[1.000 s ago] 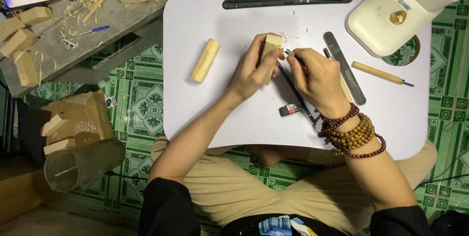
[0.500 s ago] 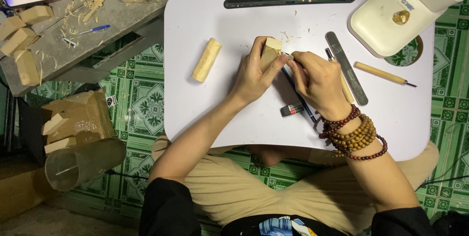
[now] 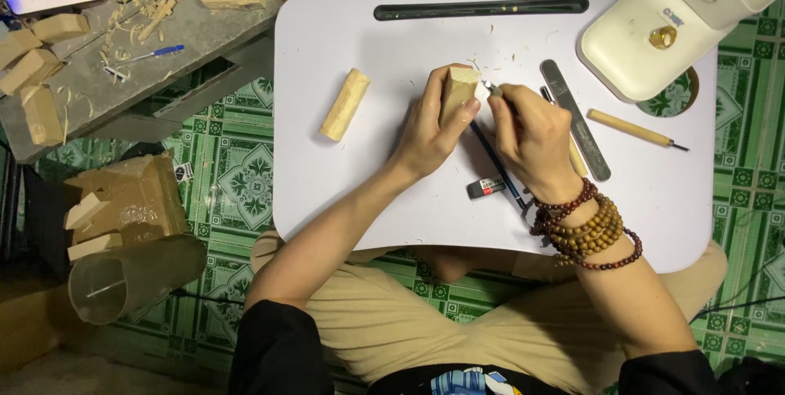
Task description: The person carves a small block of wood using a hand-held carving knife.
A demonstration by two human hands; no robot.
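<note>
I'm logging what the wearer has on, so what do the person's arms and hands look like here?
Both forearms are bare, with black sleeves pushed up above the elbows. The right hand has a stack of beaded bracelets at the wrist, in dark red and tan wooden beads. The left hand wears nothing visible: no glove, ring or watch.

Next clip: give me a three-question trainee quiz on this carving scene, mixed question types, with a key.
1. True or false: the left hand holds the upright wood block on the white lap table.
2. Multiple choice: what lies on the table just below the right hand? A) a small eraser B) a pair of scissors C) a spoon
3. Fill in: the loose wood piece lies to the ____ of the held block in the picture.

Key: 1 true; 2 A; 3 left.
</note>
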